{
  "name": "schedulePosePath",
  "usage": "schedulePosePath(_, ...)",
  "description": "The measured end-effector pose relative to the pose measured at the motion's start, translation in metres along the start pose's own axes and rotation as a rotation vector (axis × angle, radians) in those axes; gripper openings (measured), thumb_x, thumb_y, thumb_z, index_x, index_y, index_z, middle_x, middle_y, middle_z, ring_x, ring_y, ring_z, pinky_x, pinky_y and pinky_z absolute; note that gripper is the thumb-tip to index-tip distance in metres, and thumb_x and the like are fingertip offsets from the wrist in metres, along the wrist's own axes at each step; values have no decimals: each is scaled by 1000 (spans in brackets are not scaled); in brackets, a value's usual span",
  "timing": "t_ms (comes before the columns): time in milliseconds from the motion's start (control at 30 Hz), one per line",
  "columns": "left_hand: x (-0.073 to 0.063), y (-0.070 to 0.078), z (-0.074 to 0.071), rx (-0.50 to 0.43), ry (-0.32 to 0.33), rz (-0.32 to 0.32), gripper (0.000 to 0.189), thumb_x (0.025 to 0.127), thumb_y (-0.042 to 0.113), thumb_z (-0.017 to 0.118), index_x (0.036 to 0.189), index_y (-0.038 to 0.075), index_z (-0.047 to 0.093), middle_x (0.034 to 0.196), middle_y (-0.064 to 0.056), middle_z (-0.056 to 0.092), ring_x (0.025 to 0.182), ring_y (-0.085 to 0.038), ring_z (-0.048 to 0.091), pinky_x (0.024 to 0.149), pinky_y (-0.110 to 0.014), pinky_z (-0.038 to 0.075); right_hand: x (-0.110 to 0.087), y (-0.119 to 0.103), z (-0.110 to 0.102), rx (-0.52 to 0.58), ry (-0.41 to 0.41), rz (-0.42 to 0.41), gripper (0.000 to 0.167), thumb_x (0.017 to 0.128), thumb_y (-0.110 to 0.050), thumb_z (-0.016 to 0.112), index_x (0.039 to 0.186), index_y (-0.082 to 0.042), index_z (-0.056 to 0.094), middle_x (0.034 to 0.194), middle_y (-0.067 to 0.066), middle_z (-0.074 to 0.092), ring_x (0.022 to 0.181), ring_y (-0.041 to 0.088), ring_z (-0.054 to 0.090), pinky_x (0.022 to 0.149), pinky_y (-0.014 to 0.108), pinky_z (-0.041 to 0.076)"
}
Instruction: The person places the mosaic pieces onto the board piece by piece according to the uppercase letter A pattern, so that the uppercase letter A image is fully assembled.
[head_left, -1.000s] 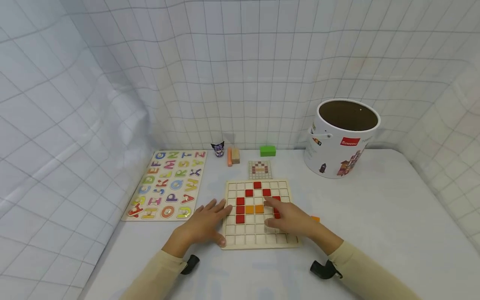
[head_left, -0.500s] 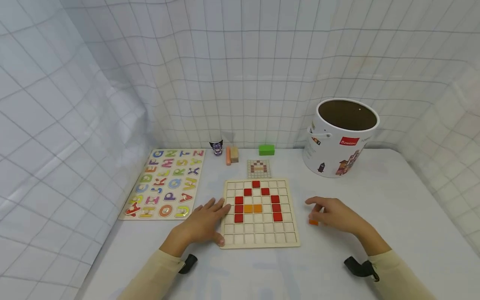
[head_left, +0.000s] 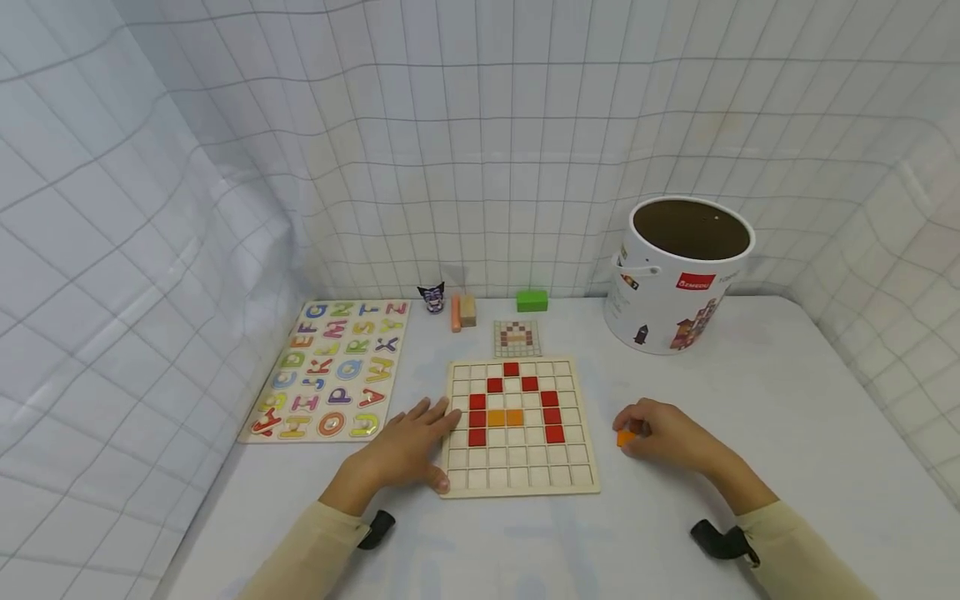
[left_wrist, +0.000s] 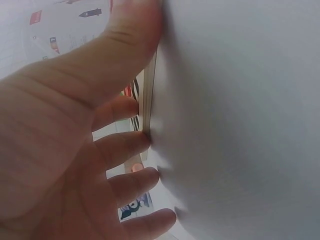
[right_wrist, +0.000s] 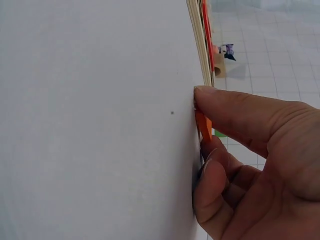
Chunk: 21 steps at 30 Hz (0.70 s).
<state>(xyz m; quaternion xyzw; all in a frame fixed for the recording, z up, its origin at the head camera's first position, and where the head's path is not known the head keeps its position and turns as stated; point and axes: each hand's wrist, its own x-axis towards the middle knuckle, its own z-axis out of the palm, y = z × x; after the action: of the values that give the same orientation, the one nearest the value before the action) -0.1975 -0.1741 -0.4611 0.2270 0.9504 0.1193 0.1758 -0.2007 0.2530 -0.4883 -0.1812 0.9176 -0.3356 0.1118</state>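
A wooden grid board [head_left: 519,487] lies in front of me, with red tiles [head_left: 553,416] set in a peaked, A-like outline. Two orange tiles [head_left: 504,417] sit side by side between the red columns. My left hand [head_left: 405,450] rests with spread fingers along the board's left edge. To the right of the board, my right hand [head_left: 670,435] pinches another orange tile [right_wrist: 204,125] between thumb and fingers, low at the tabletop. Just behind the board lies a small pattern card [head_left: 517,338] showing a similar shape.
An alphabet puzzle board [head_left: 322,375] lies at left. Along the back stand a small dark figure [head_left: 432,297], an orange stick [head_left: 455,314], a plain wooden block [head_left: 468,312] and a green block [head_left: 532,301]. A large white bucket [head_left: 667,308] stands back right.
My right hand has moved right, off the board to the loose orange tile, and its fingers have closed on it. The left hand has stayed at the board's edge.
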Motion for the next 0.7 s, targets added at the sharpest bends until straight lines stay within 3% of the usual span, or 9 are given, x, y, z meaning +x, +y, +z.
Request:
schedulePosePath(333,0,0,0,-5,-4,-4,109,66,45,90,159,19,38,168,-9,25,154,-41,19,118,-65,22,-1,-2,1,4,41,35,19,92,-12,74,108,-19,65,76,-6,56,71,13,53,63,26,43)
schedulePosePath(467,-1,1,0,-1,-3,-9,109,66,46,90,159,20,39,168,-9,26,155,-41,18,118,-65,20,-1,-2,-1,74,67,48,19,94,-14,72,112,-16,65,72,-3,52,65,13,52,58,25,43)
schedulePosePath(567,-1,1,0,7,3,-10,109,66,46,90,159,20,39,168,-9,27,155,-41,18,118,-66,19,0,-3,-3,143,51,49,22,96,-14,71,116,-12,63,68,-1,50,56,14,50,54,25,43)
schedulePosePath(700,0,1,0,16,6,-7,109,66,47,90,159,20,40,168,-9,27,155,-41,17,118,-66,19,2,-5,-6,255,28,77,27,95,-14,71,118,-7,61,68,4,53,57,17,52,55,27,45)
